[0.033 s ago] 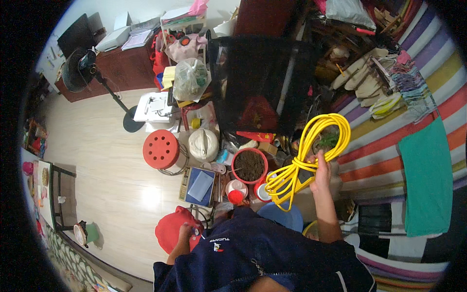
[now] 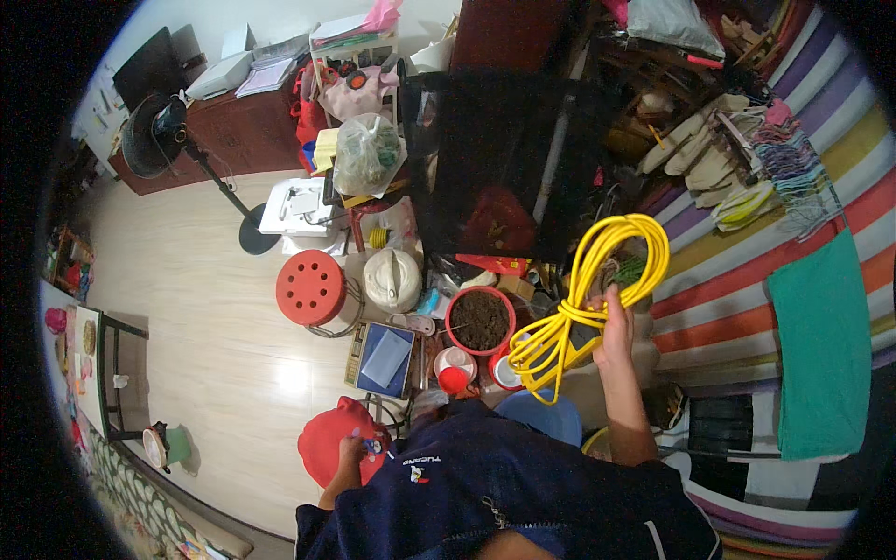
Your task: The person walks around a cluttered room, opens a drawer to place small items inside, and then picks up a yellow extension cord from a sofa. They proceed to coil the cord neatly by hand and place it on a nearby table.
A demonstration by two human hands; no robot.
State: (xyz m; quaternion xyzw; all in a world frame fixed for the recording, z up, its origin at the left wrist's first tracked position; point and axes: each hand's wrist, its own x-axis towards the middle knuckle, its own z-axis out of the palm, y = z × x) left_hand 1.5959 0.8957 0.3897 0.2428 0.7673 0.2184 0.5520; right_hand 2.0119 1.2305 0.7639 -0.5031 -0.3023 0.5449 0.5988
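Observation:
On the right, my right hand (image 2: 613, 338) is closed around a bundled yellow extension cord (image 2: 644, 222), held up in the air. Its long loops are tied round the middle with the same cord. A yellow-and-black block (image 2: 584, 342) hangs at the lower part of the bundle beside my fingers. My left hand (image 2: 350, 452) is low on the left, over a red cloth-covered seat (image 2: 322, 439). A small blue-and-white patch (image 2: 372, 446) shows beside its fingers, which are too small and blurred to read.
Ahead are a red pot of soil (image 2: 481, 320), a pale lidded kettle (image 2: 393, 279), a blue kitchen scale (image 2: 385, 358) and a red round stool (image 2: 309, 287). A blue basin (image 2: 541, 416) lies near my body. A standing fan (image 2: 154, 135) is at far left, a black mesh chair back (image 2: 495, 159) ahead.
My left hand has shifted slightly left and down over the red seat. The cord in my right hand has moved a little up and to the left.

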